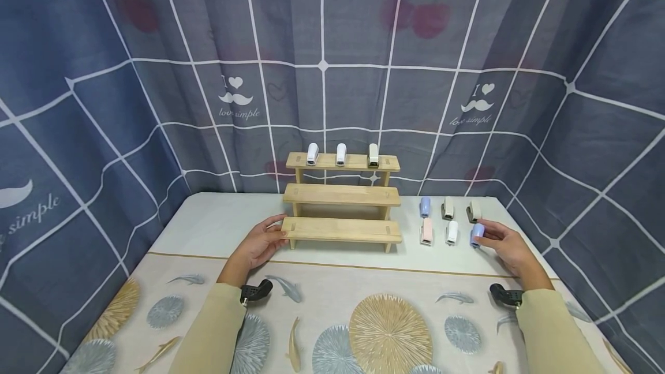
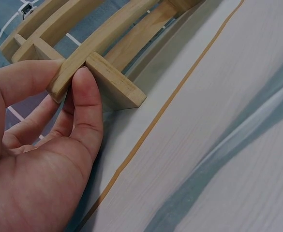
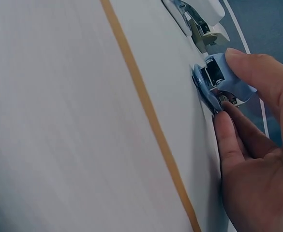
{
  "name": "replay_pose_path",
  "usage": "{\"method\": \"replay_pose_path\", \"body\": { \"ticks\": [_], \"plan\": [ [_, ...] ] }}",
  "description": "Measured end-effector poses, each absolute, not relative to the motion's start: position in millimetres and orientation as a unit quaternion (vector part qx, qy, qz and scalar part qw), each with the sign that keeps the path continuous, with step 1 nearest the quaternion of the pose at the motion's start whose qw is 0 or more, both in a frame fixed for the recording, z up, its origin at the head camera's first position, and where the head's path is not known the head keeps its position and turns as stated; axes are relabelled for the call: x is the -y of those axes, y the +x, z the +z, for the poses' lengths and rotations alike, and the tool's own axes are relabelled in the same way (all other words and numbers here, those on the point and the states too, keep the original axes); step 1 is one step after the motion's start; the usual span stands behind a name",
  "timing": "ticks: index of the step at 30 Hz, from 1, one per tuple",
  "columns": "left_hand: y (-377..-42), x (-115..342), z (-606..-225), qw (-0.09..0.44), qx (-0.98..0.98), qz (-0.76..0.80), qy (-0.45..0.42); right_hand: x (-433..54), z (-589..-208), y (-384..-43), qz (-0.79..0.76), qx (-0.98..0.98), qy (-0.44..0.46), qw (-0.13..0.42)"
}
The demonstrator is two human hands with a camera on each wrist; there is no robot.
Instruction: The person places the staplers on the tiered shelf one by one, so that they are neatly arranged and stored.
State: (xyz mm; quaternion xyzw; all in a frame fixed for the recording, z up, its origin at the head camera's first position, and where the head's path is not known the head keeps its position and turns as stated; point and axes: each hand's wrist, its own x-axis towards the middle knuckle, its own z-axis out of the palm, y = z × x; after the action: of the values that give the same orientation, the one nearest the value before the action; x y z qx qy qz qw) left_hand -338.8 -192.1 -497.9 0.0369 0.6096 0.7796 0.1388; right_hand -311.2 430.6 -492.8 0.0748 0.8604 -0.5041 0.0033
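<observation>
A three-step wooden display stand stands on the white part of the table. My left hand pinches the left end of its lowest step between thumb and fingers, as the left wrist view shows. At the right, my right hand holds a small blue stapler by its sides, with the thumb on top and fingers below. Around it are a white stapler, a pink stapler, another blue stapler and two cream staplers. Two white staplers and a cream stapler stand on the top step.
A patterned cloth with fish and round motifs covers the near part of the table. Behind and at both sides hangs a dark blue checked curtain, close to the table's back edge.
</observation>
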Motion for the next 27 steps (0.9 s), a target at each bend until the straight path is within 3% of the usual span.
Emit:
{"method": "replay_pose_path", "body": {
  "ticks": [16, 27],
  "plan": [
    [-340, 193, -499, 0.143, -0.610, 0.779, 0.031, -415, -487, -307, -0.462, -0.882, 0.091, -0.019],
    [-339, 193, -498, 0.144, -0.607, 0.781, 0.032, -406, -485, -301, -0.446, -0.888, 0.083, -0.074]
  ]
}}
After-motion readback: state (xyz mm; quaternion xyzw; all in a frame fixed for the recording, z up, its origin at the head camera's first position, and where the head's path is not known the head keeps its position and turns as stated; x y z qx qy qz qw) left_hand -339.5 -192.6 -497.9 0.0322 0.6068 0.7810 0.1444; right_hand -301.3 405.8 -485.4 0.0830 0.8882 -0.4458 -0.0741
